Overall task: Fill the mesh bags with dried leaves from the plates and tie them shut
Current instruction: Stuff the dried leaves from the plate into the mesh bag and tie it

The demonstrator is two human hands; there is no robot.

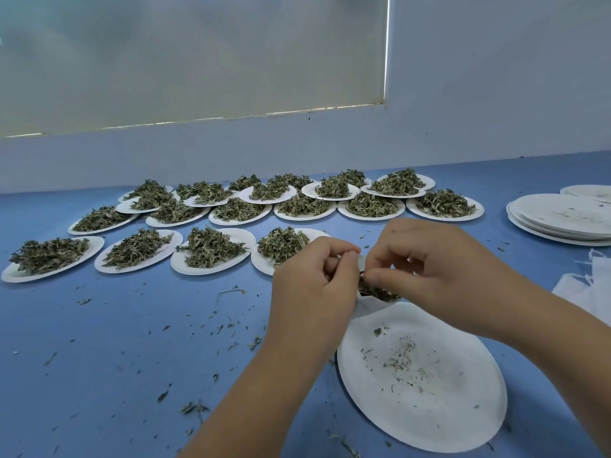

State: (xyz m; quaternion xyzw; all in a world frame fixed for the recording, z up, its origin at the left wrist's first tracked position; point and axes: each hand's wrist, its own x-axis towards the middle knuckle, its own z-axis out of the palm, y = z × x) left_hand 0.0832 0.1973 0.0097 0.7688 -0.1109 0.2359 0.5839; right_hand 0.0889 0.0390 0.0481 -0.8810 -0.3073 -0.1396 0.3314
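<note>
Left hand (310,285): fingers curled, thumb and forefinger pressed together on the left edge of the mesh bag's mouth; held just above the table
Right hand (429,256): fingers curled inward, thumb lying across the top of the bag, pinching its right edge; knuckles up
Mesh bag (365,307): white, held between the two hands, its lower end touching the far rim of the near plate; mouth up and not drawn shut; any string too small to make out
Dried leaves (378,292): a dark green wad showing at the bag's mouth, right under the right thumb
Near plate (429,408): white paper, directly under the right forearm, carrying only crumbs and dust
Filled plates (246,238): many white paper plates in rough rows across the far half of the table, each with a heap of leaves; the nearest one partly hidden behind the left hand
Empty plates (562,223): a stack at far right, with the edge of another plate behind it
Spare bags (585,285): white mesh pile at the right edge, beside the right forearm
Table (115,342): blue top, scattered leaf bits (195,408) mostly on the left near side
Background: pale wall (330,143), drawn window blind (198,54) above
</note>
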